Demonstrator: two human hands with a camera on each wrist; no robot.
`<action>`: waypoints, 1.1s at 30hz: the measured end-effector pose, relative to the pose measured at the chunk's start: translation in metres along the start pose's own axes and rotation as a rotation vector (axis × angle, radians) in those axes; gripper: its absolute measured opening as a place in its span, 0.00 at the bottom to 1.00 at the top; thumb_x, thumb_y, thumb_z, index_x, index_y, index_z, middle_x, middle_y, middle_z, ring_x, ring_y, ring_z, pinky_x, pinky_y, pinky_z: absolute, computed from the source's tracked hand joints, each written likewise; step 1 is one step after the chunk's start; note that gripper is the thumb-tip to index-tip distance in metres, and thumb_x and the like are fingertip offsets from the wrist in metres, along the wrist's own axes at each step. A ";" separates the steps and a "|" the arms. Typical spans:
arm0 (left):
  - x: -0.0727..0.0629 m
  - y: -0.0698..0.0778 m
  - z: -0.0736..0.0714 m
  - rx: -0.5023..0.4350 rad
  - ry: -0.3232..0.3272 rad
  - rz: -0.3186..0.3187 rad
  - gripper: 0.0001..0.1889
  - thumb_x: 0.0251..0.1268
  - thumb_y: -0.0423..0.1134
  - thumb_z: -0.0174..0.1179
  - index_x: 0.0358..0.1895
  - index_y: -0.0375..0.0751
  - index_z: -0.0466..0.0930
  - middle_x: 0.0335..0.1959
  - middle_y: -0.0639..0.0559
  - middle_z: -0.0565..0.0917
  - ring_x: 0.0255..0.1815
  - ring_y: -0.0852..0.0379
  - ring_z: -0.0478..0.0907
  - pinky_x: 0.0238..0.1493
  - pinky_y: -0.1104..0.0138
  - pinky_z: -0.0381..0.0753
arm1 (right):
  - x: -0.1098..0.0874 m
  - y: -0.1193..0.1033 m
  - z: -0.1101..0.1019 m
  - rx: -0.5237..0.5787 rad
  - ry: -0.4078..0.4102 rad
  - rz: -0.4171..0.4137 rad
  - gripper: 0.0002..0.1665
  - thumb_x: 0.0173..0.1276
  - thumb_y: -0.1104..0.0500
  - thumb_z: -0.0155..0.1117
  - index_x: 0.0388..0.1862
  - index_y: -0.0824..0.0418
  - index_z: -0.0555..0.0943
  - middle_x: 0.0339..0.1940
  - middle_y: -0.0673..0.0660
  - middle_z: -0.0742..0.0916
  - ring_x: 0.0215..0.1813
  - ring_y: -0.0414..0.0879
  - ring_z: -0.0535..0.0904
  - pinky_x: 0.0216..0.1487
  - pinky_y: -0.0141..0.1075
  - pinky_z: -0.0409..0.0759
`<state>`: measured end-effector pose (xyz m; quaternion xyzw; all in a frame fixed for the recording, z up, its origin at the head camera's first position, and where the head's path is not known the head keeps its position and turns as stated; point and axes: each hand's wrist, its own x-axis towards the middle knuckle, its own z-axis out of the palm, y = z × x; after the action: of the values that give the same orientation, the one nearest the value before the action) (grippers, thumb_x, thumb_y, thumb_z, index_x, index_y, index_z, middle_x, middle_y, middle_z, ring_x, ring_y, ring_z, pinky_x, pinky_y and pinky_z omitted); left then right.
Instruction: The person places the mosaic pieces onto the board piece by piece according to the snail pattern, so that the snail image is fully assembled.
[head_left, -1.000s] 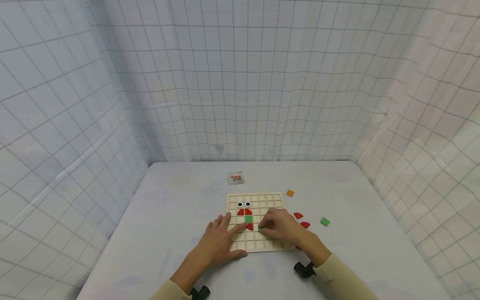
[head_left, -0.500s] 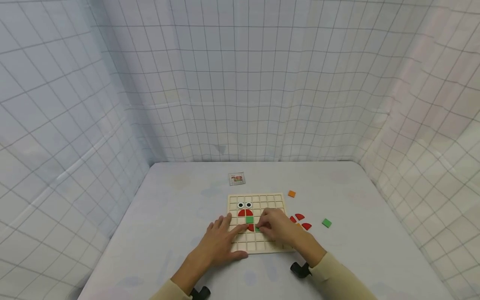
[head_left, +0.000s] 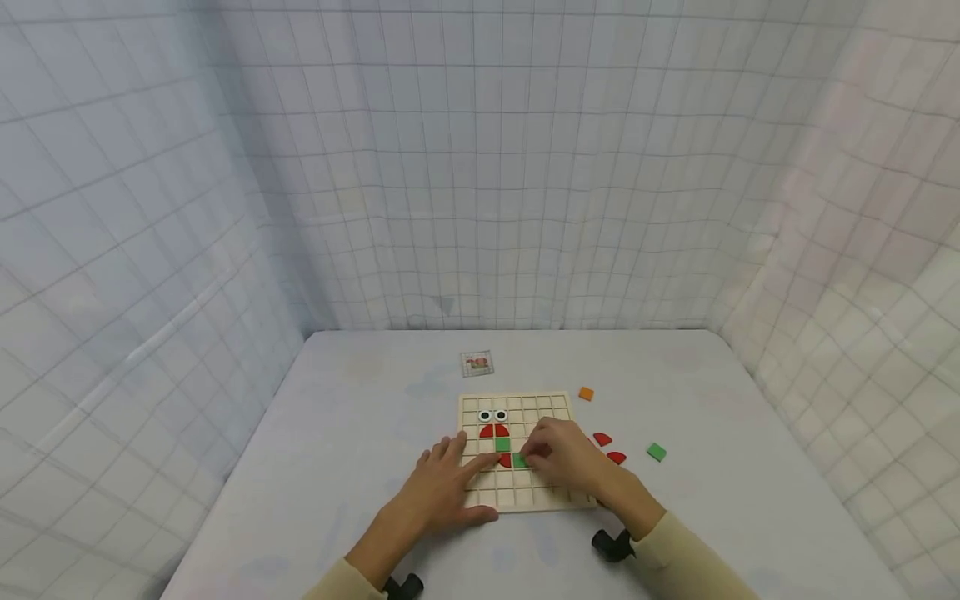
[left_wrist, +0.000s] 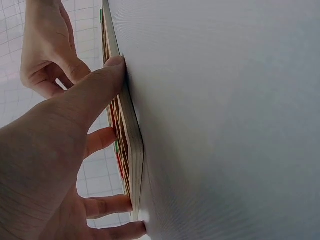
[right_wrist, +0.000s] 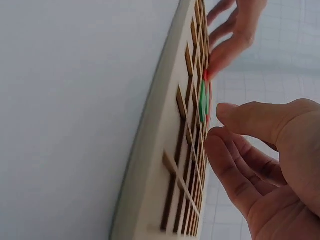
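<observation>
Head view shows a pale wooden board (head_left: 523,498), square-celled and divided by thin raised ridges, lying flat on a smooth whitish table (head_left: 345,417) between a person's two bare hands. The left hand (head_left: 442,493) is spread, its straight fingers apart; the index tip touches a glossy red quarter-circle piece (head_left: 505,461) seated in a cell, and the thumb lies against the board's near edge. From the left wrist, that edge looks thick and plain, slightly rounded at the corner. The right hand (head_left: 562,457) hovers over the board with its fingers loosely bent; the right wrist view shows thumb and fingertips close together but slightly apart, gripping nothing, just beside a flat green square tile (head_left: 521,461). That tile sits in the cell right of the red quarter-circle. Above it and one column left, another green square (head_left: 502,445) fills a cell, with two red quarter-circles (head_left: 487,431) forming a dome beyond it and two white discs with black centres (head_left: 492,415) farther up. Loose on the table lie an orange square (head_left: 587,393), red quarter-circles (head_left: 602,439) and a green square piece (head_left: 657,452). Past the board rests a small square picture card (head_left: 477,363).
</observation>
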<state>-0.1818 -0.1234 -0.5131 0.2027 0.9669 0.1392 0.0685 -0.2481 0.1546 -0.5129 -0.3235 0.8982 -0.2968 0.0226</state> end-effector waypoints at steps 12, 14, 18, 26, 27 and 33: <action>0.001 0.002 -0.001 -0.004 -0.006 -0.016 0.46 0.69 0.72 0.78 0.87 0.65 0.75 0.91 0.26 0.66 0.89 0.18 0.69 0.83 0.24 0.73 | -0.062 0.065 -0.053 -0.057 0.187 0.157 0.14 0.73 0.63 0.86 0.56 0.57 0.96 0.50 0.53 0.93 0.50 0.47 0.88 0.49 0.34 0.89; 0.000 0.002 0.000 -0.005 -0.007 -0.017 0.47 0.69 0.72 0.78 0.87 0.65 0.75 0.91 0.26 0.66 0.89 0.18 0.69 0.83 0.24 0.73 | -0.075 0.077 -0.061 -0.087 0.191 0.217 0.17 0.73 0.60 0.87 0.59 0.56 0.96 0.52 0.53 0.93 0.52 0.47 0.87 0.49 0.33 0.88; 0.001 0.002 0.000 0.000 -0.001 -0.010 0.47 0.68 0.72 0.78 0.87 0.65 0.75 0.91 0.26 0.67 0.88 0.18 0.69 0.83 0.24 0.74 | -0.098 0.099 -0.075 -0.116 0.195 0.295 0.25 0.70 0.57 0.90 0.64 0.58 0.93 0.52 0.57 0.91 0.49 0.45 0.83 0.43 0.33 0.83; 0.002 -0.002 -0.004 0.002 0.000 -0.016 0.46 0.69 0.73 0.78 0.87 0.67 0.75 0.91 0.27 0.67 0.88 0.19 0.69 0.83 0.25 0.74 | -0.113 0.119 -0.083 -0.094 0.175 0.330 0.29 0.68 0.56 0.91 0.64 0.64 0.92 0.46 0.57 0.89 0.42 0.43 0.79 0.40 0.31 0.81; 0.002 -0.002 -0.003 -0.003 -0.003 -0.019 0.46 0.68 0.73 0.78 0.87 0.67 0.75 0.91 0.27 0.67 0.88 0.19 0.69 0.83 0.24 0.74 | -0.114 0.120 -0.083 -0.091 0.175 0.331 0.27 0.68 0.57 0.91 0.62 0.64 0.92 0.45 0.56 0.90 0.42 0.42 0.79 0.41 0.31 0.81; 0.001 -0.001 -0.001 -0.047 -0.022 -0.005 0.46 0.68 0.72 0.79 0.87 0.66 0.76 0.92 0.26 0.65 0.89 0.17 0.68 0.83 0.23 0.72 | -0.121 0.122 -0.083 -0.100 0.184 0.310 0.15 0.69 0.63 0.88 0.53 0.62 0.95 0.40 0.50 0.90 0.39 0.36 0.81 0.42 0.29 0.84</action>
<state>-0.1831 -0.1240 -0.5125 0.2000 0.9630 0.1596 0.0844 -0.2413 0.3440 -0.5296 -0.1535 0.9492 -0.2729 -0.0303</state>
